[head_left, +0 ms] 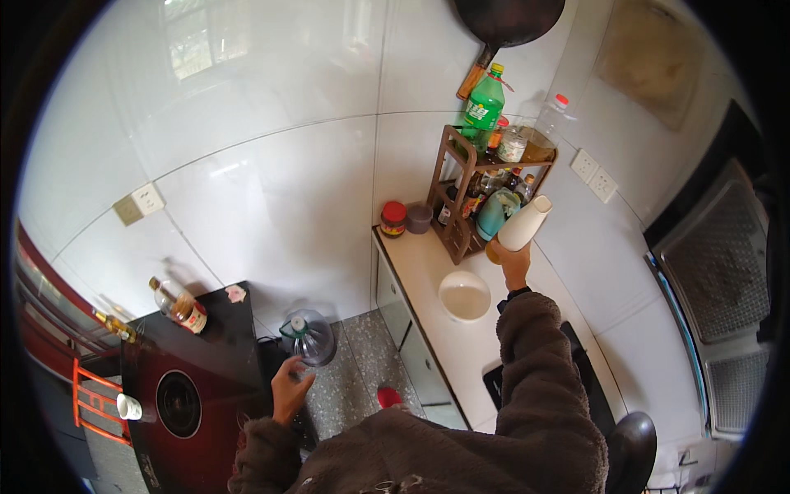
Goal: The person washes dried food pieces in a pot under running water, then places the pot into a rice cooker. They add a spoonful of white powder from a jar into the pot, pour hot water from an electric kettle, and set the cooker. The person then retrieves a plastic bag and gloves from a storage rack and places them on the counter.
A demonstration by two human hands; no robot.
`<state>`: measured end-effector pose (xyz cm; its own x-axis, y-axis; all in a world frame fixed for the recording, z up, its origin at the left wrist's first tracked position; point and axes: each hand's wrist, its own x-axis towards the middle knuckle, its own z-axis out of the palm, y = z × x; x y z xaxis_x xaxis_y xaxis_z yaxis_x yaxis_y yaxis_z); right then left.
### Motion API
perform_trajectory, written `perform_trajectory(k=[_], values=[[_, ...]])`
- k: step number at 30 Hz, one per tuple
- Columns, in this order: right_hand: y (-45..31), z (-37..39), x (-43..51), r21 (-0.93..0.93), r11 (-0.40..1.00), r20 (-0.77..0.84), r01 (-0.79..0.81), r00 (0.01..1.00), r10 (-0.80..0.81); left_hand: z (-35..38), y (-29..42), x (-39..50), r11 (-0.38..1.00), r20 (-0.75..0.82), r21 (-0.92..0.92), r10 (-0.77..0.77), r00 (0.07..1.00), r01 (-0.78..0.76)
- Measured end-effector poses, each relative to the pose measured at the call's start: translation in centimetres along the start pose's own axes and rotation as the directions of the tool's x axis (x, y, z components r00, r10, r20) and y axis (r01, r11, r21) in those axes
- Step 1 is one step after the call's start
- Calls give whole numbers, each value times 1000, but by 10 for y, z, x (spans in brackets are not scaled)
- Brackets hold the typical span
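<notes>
My right hand (515, 262) reaches out over the white counter and grips a tall cream-coloured container (526, 223) with a tapered, squarish mouth. The container is tilted, its mouth pointing away to the upper right, beside a brown two-tier spice rack (464, 230). On the rack's lower tier stands a teal container (497, 215), next to several sauce bottles. A white bowl (464, 296) sits on the counter, short of my right hand. My left hand (291, 390) hangs in the air with fingers apart and nothing in it, near a large clear plastic jug (318, 339) on the floor.
The white counter (426, 278) also bears a red-lidded jar (393, 219). A green plastic bottle (482, 111) tops the rack. To the left, a dark table (222, 352) holds a sauce bottle (185, 309) and a paper cup (129, 407). A wok (509, 21) hangs above.
</notes>
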<state>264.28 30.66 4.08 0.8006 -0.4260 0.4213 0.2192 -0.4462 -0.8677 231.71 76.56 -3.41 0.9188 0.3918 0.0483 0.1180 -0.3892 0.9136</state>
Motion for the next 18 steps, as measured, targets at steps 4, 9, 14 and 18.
perform_trajectory(k=[4,9,14,18], values=[[61,57,52,-29,994,100,-108,989,111,22,12,21,976,50,174,-143,988,133],[120,108,72,69,977,199,-203,962,186,89,37,63,985,255,167,-85,963,43],[157,127,80,-42,988,343,-148,927,154,171,53,97,989,530,146,-47,847,-36],[167,140,88,-62,995,462,-83,881,103,238,57,118,994,668,95,-28,744,-48]])
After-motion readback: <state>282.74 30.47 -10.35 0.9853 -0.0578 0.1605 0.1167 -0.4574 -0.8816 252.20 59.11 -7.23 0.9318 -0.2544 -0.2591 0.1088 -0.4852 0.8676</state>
